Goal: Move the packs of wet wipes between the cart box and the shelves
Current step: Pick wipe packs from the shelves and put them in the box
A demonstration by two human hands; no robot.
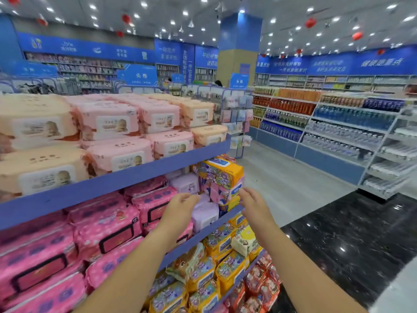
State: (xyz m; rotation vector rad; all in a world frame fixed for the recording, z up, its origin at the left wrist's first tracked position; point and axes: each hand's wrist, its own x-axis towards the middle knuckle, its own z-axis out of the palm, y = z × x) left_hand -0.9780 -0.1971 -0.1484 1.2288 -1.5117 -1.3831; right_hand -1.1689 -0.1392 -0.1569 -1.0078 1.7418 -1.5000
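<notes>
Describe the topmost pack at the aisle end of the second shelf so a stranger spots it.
On the blue shelf unit, follow the second shelf to its right end by the aisle. The top pack of the stack there is orange-yellow with a blue flip lid, unlike the lilac pack beside it and the pink pack beneath.

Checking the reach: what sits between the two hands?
Head view: stacked cartoon-print packs and lilac packs fill the gap between left hand and right hand.
</notes>
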